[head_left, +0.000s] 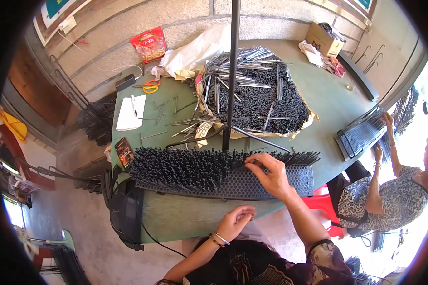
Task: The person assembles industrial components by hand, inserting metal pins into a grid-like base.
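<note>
Hands (271, 178) near bristled board (297, 183); dark pole (232, 71) partly hides rod pile (259, 97).

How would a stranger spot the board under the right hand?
Start at the near edge of the green table. There lies a long black board full of holes, the right hand over it. Dense dark rods fill its left part; the other board, at the table's right, shows mostly bare holes.

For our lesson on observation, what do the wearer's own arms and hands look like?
The left hand is gloveless, with a pale bangle and darker band at the wrist. The right hand is gloveless too; its short dark sleeve, pale-patterned, leaves the forearm bare.
</note>
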`<state>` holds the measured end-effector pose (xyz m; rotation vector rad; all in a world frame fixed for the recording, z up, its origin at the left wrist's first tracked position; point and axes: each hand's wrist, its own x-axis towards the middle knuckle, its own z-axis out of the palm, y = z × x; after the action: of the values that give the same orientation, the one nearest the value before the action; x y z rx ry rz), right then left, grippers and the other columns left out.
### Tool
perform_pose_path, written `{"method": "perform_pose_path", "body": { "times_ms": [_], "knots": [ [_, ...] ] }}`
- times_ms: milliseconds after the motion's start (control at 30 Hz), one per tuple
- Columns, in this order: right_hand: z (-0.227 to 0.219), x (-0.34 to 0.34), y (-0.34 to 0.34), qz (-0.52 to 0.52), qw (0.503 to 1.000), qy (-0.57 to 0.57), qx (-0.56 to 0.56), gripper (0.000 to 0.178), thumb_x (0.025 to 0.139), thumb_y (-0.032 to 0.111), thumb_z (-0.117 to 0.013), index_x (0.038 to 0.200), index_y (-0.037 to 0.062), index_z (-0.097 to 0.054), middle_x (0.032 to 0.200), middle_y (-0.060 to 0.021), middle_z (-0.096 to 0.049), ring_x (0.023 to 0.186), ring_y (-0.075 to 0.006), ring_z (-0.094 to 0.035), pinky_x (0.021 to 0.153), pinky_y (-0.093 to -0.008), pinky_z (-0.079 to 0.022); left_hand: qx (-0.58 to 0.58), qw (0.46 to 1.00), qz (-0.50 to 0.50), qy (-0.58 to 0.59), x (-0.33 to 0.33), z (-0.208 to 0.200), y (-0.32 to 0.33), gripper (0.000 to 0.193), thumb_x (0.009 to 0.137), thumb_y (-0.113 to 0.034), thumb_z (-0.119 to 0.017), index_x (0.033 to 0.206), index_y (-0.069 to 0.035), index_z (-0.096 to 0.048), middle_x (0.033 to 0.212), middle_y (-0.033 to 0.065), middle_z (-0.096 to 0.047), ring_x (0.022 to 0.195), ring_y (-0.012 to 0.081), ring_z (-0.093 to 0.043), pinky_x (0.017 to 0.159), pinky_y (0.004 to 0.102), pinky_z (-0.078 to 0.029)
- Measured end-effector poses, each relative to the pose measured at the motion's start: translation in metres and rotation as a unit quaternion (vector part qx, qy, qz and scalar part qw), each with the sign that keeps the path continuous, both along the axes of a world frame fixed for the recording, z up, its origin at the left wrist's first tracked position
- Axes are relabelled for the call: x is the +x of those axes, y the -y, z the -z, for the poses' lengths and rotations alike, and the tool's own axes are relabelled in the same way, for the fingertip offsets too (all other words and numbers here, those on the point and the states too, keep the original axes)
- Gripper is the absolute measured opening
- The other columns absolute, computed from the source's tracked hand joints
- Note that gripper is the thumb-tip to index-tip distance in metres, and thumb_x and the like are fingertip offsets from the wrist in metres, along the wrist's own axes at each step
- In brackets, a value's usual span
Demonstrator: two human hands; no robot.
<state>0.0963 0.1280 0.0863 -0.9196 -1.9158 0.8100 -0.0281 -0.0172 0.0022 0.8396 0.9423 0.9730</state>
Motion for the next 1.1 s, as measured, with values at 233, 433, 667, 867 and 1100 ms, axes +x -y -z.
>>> {"method": "perform_pose_path", "body": {
  "times_ms": [233, 433, 667, 867, 1100],
  "knots": [
    [0.0, -0.012, -0.003, -0.003, 0.998, 0.022, 0.06, 0.014, 0.076, 0.004, -0.065, 0.089, 0.0004, -0.06, 0.081, -0.012, -0.062, 0.071, -0.0289, -0.061, 0.063, -0.0341, -0.049, 0.0, 1.0, 0.014, -0.001, -0.002, 0.006, 0.001, 0.026, 0.091, -0.009, -0.049, 0.116, 0.0, -0.049, 0.106, 0.0084, -0.059, 0.094, 0.0142, -0.058, 0.083, 0.0262, -0.046],
    [-0.002, -0.011, -0.006, -0.021, 0.998, 0.035, 0.046, 0.015, 0.078, 0.004, -0.064, 0.091, 0.001, -0.06, 0.082, -0.0124, -0.061, 0.071, -0.0288, -0.06, 0.061, -0.0336, -0.049, -0.008, 1.0, 0.012, 0.013, -0.001, 0.005, -0.001, 0.026, 0.091, -0.009, -0.05, 0.116, 0.0, -0.05, 0.106, 0.0084, -0.06, 0.094, 0.0142, -0.058, 0.082, 0.026, -0.047],
    [0.001, -0.011, -0.005, -0.039, 0.994, 0.044, 0.089, 0.015, 0.078, 0.004, -0.064, 0.091, 0.0003, -0.06, 0.084, -0.0129, -0.061, 0.072, -0.0284, -0.06, 0.063, -0.0338, -0.049, -0.004, 1.0, 0.013, 0.008, -0.003, 0.005, -0.001, 0.026, 0.091, -0.009, -0.05, 0.115, 0.0, -0.05, 0.106, 0.0083, -0.06, 0.093, 0.0137, -0.058, 0.081, 0.026, -0.047],
    [0.005, -0.013, -0.004, -0.026, 0.996, 0.043, 0.072, 0.016, 0.077, 0.001, -0.065, 0.092, 0.0007, -0.06, 0.086, -0.0119, -0.062, 0.077, -0.0256, -0.062, 0.067, -0.0318, -0.049, -0.018, 1.0, 0.015, 0.008, -0.003, 0.006, -0.002, 0.026, 0.091, -0.009, -0.051, 0.115, 0.0, -0.05, 0.105, 0.0076, -0.06, 0.093, 0.0133, -0.058, 0.081, 0.0256, -0.047],
    [0.01, -0.016, -0.005, -0.022, 0.996, 0.025, 0.088, 0.018, 0.077, 0.002, -0.065, 0.094, -0.0005, -0.06, 0.086, -0.0142, -0.061, 0.076, -0.029, -0.061, 0.066, -0.0343, -0.05, -0.018, 1.0, 0.012, 0.008, -0.002, 0.004, -0.004, 0.025, 0.091, -0.009, -0.05, 0.114, 0.001, -0.05, 0.104, 0.0084, -0.06, 0.091, 0.0129, -0.059, 0.08, 0.0248, -0.048]
  ]
}}
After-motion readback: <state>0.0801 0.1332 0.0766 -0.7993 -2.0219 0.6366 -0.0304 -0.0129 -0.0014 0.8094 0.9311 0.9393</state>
